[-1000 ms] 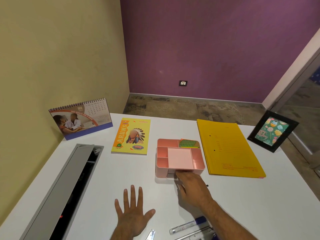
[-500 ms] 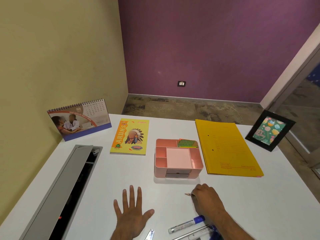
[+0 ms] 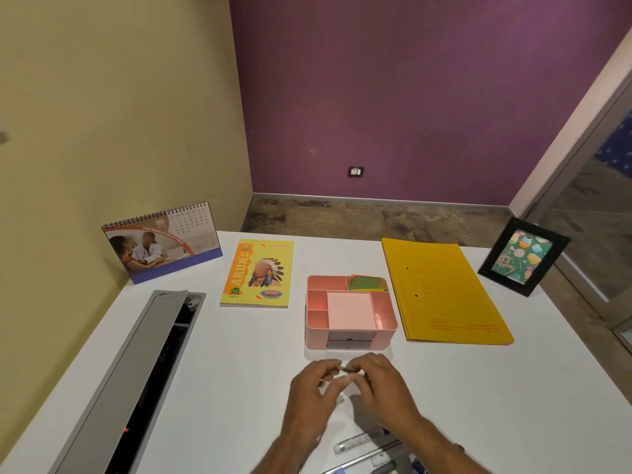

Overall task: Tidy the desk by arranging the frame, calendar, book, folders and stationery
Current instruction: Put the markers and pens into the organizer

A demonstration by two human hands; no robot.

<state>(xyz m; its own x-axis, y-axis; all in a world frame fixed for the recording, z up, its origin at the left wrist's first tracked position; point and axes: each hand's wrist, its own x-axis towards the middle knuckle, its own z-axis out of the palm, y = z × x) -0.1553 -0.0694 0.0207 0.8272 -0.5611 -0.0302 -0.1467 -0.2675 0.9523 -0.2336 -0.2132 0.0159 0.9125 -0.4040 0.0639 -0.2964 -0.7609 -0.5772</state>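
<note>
Stationery comes first: a small thin dark item (image 3: 348,370), too small to identify, is pinched between the fingertips of both hands just in front of the pink organiser (image 3: 352,311). The left hand (image 3: 313,395) has its grip curled, thumb and forefinger pressed on the item's left end; the right hand (image 3: 381,388) has its grip likewise pressed together on the right end. Both hands hover above the white desk (image 3: 239,371), fingertips almost touching each other.

The organiser sits mid-desk, holding a pink pad in its centre compartment and green sticky notes (image 3: 367,282) in its back right one. Near the desk's front edge, below the right wrist, lie a marker (image 3: 355,442) and other pens, partly cut off. Left of the organiser lies the yellow book (image 3: 258,272); right of it, the yellow folders (image 3: 444,292). The calendar (image 3: 162,242) stands at the back left corner, the black frame (image 3: 523,256) at the back right. A grey cable tray (image 3: 119,378) runs along the left side.
</note>
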